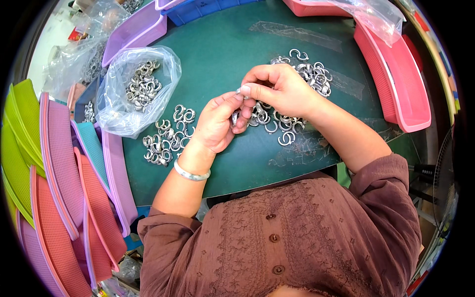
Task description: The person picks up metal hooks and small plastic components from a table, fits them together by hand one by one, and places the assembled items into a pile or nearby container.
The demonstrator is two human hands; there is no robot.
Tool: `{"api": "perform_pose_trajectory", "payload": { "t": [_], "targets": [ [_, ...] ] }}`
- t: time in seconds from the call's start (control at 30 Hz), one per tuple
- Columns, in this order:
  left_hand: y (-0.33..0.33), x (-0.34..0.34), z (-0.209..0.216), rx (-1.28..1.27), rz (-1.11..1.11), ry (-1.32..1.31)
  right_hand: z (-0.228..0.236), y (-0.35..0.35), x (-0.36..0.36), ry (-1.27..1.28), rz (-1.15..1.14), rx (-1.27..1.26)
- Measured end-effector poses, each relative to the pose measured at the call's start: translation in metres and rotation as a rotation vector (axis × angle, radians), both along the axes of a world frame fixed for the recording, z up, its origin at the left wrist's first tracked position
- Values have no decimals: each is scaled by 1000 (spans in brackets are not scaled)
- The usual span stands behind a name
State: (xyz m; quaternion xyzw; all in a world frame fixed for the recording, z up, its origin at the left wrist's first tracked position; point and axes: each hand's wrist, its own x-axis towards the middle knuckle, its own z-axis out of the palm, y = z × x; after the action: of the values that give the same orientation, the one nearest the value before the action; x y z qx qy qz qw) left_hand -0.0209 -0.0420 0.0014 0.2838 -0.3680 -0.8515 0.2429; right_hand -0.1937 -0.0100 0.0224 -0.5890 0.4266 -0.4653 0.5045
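My left hand [215,123] and my right hand [283,91] meet over the table's middle, fingertips pinched together. Between them is a small silvery metal piece, largely covered by the fingers. Another shiny metal piece [235,117] shows within the curled fingers of my left hand. Beneath and beyond my right hand spreads a heap of open, C-shaped metal rings [316,79]. A second group of such rings [163,143] lies left of my left wrist. Farther left, a clear plastic bag [168,67] stands open with more silvery rings [143,89] inside.
Green table [213,54] has strips of clear tape stuck on it. A pink bin [396,84] stands at the right edge, purple [138,32] and blue [208,11] bins at the back. Stacked coloured baskets [64,158] crowd the left side. A fan [444,173] is at far right.
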Motion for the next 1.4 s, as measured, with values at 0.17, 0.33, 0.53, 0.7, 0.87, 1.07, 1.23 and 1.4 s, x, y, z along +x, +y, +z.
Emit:
{"api": "perform_pose_trajectory", "payload": {
  "t": [0.17,0.33,0.53,0.7,0.87,1.07,1.23,1.4],
  "targets": [
    [1,-1,-3,-91,27,-25,-1,-1,-2,87,-37,-90],
    [3,0,-3,-152,71,-44,-1,-1,-4,223,-50,-244],
    [2,0,-5,-180,113,-53,-2,-2,-4,271,-60,-328],
    [1,0,-6,-186,120,-69,-1,-2,-5,290,-40,-302],
    [1,-1,-4,-177,106,-87,-2,-3,-5,255,-56,-275],
    [2,-2,-5,-183,157,-78,-7,-4,-4,124,-46,-162],
    [8,-5,3,-328,269,-37,-3,-7,-4,-106,-33,138],
    [13,-12,-1,-645,442,-75,-11,-8,-1,-376,24,267]
  ]
}}
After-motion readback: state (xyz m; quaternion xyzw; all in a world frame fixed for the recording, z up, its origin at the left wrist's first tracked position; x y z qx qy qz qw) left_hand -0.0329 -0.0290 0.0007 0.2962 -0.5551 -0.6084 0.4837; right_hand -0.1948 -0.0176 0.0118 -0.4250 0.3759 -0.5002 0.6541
